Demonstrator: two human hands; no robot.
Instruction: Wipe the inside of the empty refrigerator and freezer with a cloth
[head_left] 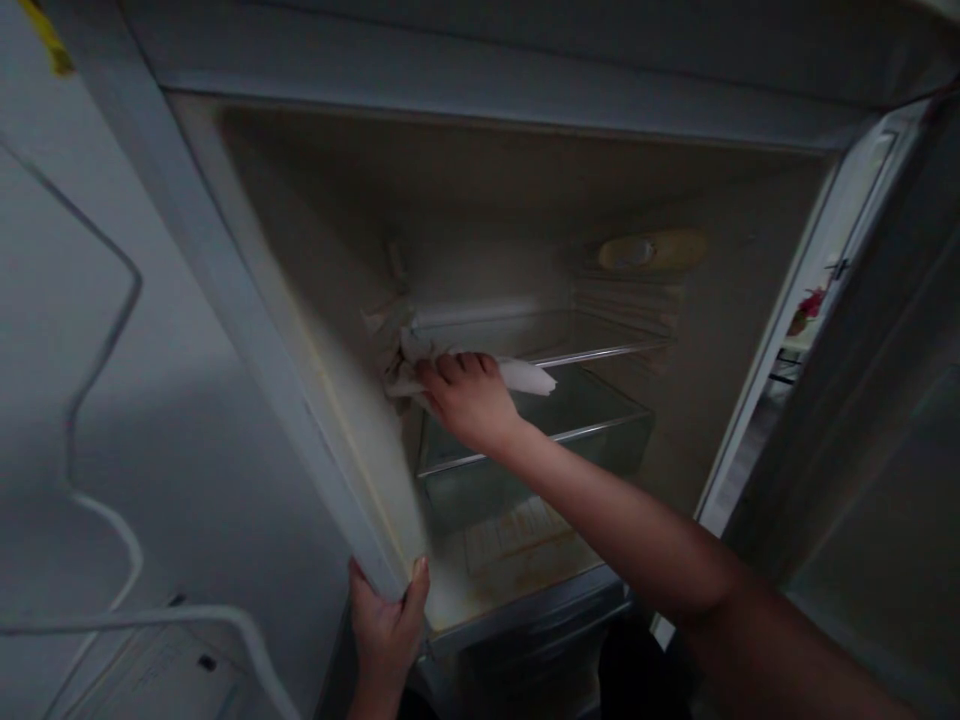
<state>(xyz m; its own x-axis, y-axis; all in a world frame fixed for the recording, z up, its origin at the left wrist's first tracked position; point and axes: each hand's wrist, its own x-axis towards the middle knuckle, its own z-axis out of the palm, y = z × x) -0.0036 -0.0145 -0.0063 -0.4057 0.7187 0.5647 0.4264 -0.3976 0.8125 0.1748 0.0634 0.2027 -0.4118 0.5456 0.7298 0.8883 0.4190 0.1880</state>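
The person's right hand [469, 398] reaches deep into the open, dim, cream-walled refrigerator [525, 200]; its fingers [457, 368] are curled together, pressing a crumpled white cloth [517, 376] against the inner left wall, at the left end of the clear glass shelf [547, 345]; below sits a transparent plastic drawer [592, 425]; the left hand [386, 625] grips the bottom of the grey left frame edge [247, 340], thumb on the inner face, fingers wrapped round the outside; a white cable [97, 350] hangs on the wall at left.
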